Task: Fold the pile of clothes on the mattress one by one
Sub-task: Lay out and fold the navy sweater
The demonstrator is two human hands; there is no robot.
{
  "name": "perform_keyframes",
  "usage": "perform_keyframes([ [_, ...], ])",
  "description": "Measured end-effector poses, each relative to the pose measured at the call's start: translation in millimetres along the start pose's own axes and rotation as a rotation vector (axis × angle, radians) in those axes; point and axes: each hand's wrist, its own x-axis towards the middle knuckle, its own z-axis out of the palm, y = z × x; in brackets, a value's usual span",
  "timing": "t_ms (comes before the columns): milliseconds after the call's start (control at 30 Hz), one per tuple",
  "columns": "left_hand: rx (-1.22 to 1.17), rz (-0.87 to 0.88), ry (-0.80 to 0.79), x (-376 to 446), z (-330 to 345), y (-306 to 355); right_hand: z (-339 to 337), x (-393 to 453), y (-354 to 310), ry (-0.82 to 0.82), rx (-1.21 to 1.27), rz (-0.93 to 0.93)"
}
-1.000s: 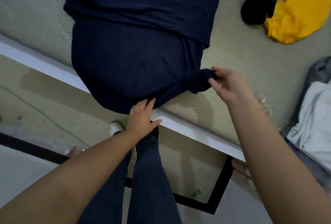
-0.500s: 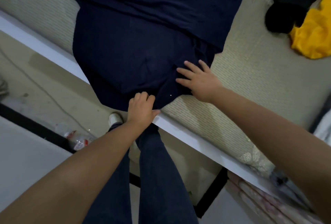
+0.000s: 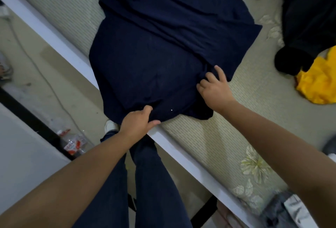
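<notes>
A navy garment (image 3: 154,60) lies across the mattress (image 3: 218,133), its near hem hanging over the white mattress edge (image 3: 181,156) toward 6 o'clock. The left hand (image 3: 136,124) grips that hem at the edge, fingers curled into the cloth. The right hand (image 3: 214,89), at 3 o'clock of the garment, bunches a fold with bent fingers. Bare mattress lies open toward 4 o'clock. At 2 o'clock, a black garment (image 3: 309,27) and a yellow garment (image 3: 320,85) run off-frame; the navy top is cut off too.
</notes>
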Motion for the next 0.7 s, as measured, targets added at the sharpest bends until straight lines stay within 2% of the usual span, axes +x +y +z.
perform_keyframes([
  [33,0.09,0.043,-0.032,-2.0,-5.8,-1.5,-3.2,0.2,3.7,0.053,0.035,0.035],
  [100,0.154,0.098,0.02,-9.0,-18.5,-3.6,-5.9,-2.2,9.4,0.154,0.081,0.104],
  [200,0.07,-0.01,0.222,-17.3,-39.6,-12.7,-6.2,-13.7,15.7,0.223,0.099,0.225],
  [267,0.085,-0.081,0.302,-21.7,-54.1,-23.7,-6.5,-22.8,20.2,0.26,0.131,0.332],
  [367,0.054,-0.207,0.38,-28.2,-74.8,-36.3,-8.7,-30.9,28.5,0.239,0.216,0.461],
  [500,0.068,-0.164,0.467,-24.1,-111.7,-25.7,-10.3,-35.8,36.7,0.176,0.288,0.618],
  [700,0.36,-0.018,0.412,36.1,-179.0,9.3,-18.3,-29.9,50.5,0.156,0.429,0.849],
])
